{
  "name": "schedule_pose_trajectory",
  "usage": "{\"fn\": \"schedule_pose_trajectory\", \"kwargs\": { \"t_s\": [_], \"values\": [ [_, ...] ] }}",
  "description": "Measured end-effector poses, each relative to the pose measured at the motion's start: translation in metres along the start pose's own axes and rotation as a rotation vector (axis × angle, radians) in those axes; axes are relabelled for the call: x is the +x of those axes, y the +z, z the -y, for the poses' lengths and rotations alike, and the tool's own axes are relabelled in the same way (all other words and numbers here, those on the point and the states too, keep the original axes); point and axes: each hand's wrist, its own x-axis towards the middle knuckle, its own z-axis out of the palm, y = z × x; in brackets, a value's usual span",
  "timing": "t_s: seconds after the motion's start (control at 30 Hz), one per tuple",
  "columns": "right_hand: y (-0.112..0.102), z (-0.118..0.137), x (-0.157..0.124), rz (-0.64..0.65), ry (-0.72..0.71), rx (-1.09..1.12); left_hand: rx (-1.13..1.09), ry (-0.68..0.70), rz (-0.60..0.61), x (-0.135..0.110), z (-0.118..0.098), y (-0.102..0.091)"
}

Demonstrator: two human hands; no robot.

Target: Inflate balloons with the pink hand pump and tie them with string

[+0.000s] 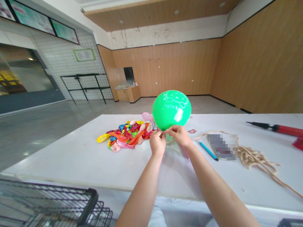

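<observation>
A blown-up green balloon (171, 110) with white print stands upright above the white table, its neck pointing down. My left hand (157, 142) pinches at the neck from the left, fingers closed. From the other side my right hand (178, 134) is closed on the neck too, its fingertips close to those of the left. The knot or opening of the neck is hidden by my fingers. Left of my hands lies a pile of flat balloons (127, 134) in many colours. Something pink, partly hidden, lies under my right forearm.
On the white table (78, 160), right of my hands, are a blue pen (208, 151), a blurred flat object (222, 147), and a heap of beige rope (254, 157). A red and black hand pump (281, 128) lies far right. A black wire cart (59, 201) stands at front left.
</observation>
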Motion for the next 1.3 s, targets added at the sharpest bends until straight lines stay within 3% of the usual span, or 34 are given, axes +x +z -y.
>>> {"fn": "schedule_pose_trajectory", "kwargs": {
  "t_s": [0.2, 0.4, 0.5, 0.57, 0.73, 0.97, 1.1, 1.23, 1.3],
  "values": [
    [-0.001, 0.020, 0.017, -0.038, -0.079, -0.187, -0.135, -0.115, 0.003, 0.000, 0.004, 0.004],
    [0.015, 0.048, 0.033, 0.085, -0.119, -0.395, -0.050, -0.035, 0.016, -0.002, 0.003, 0.004],
    [0.016, 0.050, 0.030, 0.128, -0.172, -0.339, -0.033, -0.020, 0.000, -0.003, 0.002, 0.003],
    [0.012, 0.042, 0.023, 0.067, -0.145, -0.254, -0.053, -0.053, -0.013, -0.002, 0.002, 0.003],
    [0.002, 0.007, 0.005, -0.085, 0.067, -0.057, -0.323, -0.366, -0.066, -0.001, 0.001, 0.007],
    [0.008, -0.015, 0.001, -0.053, 0.254, 0.074, -0.877, -0.892, -0.026, 0.009, -0.009, 0.003],
    [0.014, -0.015, 0.001, 0.007, 0.322, 0.180, -1.117, -1.155, 0.109, 0.017, -0.012, -0.004],
    [0.020, -0.016, -0.001, 0.043, 0.372, 0.299, -1.230, -1.274, 0.211, 0.018, -0.013, -0.007],
    [0.022, -0.015, -0.002, 0.048, 0.395, 0.345, -1.205, -1.244, 0.219, 0.017, -0.014, -0.008]
  ]
}}
